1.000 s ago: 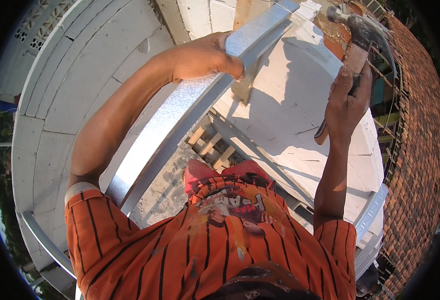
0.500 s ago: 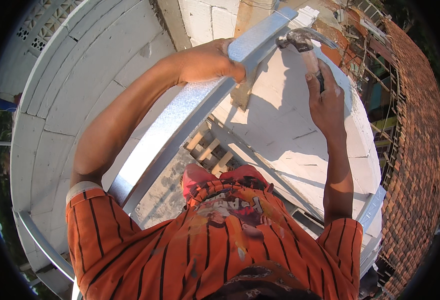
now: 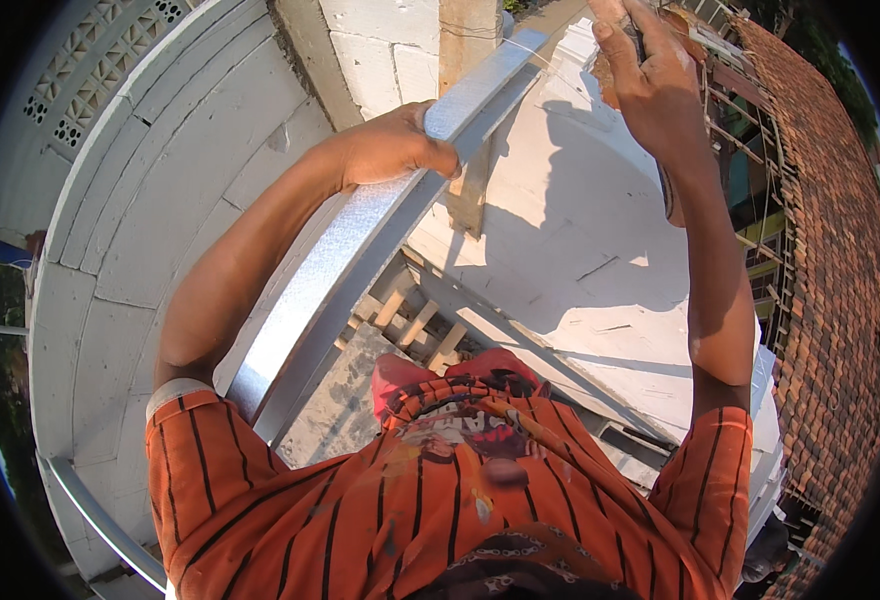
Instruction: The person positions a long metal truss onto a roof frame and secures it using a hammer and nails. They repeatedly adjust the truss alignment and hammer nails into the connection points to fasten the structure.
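Observation:
My left hand (image 3: 390,150) is closed round a long galvanized steel channel (image 3: 310,290), which runs diagonally from my left elbow up past a pale wooden post (image 3: 460,30). A thin wire crosses near its far end. My right hand (image 3: 650,85) is raised at the upper right, closed on a hammer (image 3: 610,10); the head is cut off by the frame edge, and the handle's lower end shows behind my wrist. A white block surface (image 3: 560,250) with shadows lies beneath the channel and hammer.
A white block wall (image 3: 140,220) curves along the left, with a patterned vent panel (image 3: 110,70) beyond it. Wooden pieces (image 3: 420,320) and a grey concrete surface (image 3: 350,375) show below, by my legs. A tiled roof (image 3: 825,300) and bamboo poles lie to the right.
My right hand first brought the hammer in toward the channel's far end, then lifted it upward until the head left the view. My left hand still grips the channel.

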`<state>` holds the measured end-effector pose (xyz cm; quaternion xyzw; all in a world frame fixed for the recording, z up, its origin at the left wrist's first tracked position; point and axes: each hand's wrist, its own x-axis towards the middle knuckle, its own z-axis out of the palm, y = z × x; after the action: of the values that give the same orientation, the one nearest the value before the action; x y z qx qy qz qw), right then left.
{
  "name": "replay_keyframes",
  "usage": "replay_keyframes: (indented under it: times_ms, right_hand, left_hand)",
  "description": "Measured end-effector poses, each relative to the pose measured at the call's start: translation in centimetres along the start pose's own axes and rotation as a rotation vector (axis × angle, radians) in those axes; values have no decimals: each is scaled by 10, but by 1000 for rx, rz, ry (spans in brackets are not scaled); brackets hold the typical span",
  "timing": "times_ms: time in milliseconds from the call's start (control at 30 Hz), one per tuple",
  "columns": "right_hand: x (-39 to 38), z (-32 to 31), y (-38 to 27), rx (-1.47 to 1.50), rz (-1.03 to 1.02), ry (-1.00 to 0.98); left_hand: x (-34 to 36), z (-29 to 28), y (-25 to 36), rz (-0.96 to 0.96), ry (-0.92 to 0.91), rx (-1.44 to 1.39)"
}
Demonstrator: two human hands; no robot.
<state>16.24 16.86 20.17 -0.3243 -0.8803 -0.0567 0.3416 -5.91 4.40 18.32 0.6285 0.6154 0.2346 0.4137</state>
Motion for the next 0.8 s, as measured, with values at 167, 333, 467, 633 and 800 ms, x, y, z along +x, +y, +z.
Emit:
replay_keyframes:
  times_ms: [167, 333, 467, 633, 800]
  right_hand:
    - [-30, 0, -8, 32, 84, -126]
    - [-137, 3, -53, 418, 244, 186]
    - [-311, 44, -66, 491, 690, -56]
    - [-534, 95, -124, 263, 1633, -229]
    - [-746, 134, -219, 227, 2360, -220]
  left_hand:
    - [6, 4, 27, -62, -16, 26]
    - [10, 3, 2, -15, 53, -116]
    - [5, 17, 33, 127, 207, 216]
    - [11, 27, 65, 501, 402, 671]
    - [37, 80, 136, 893, 169, 801]
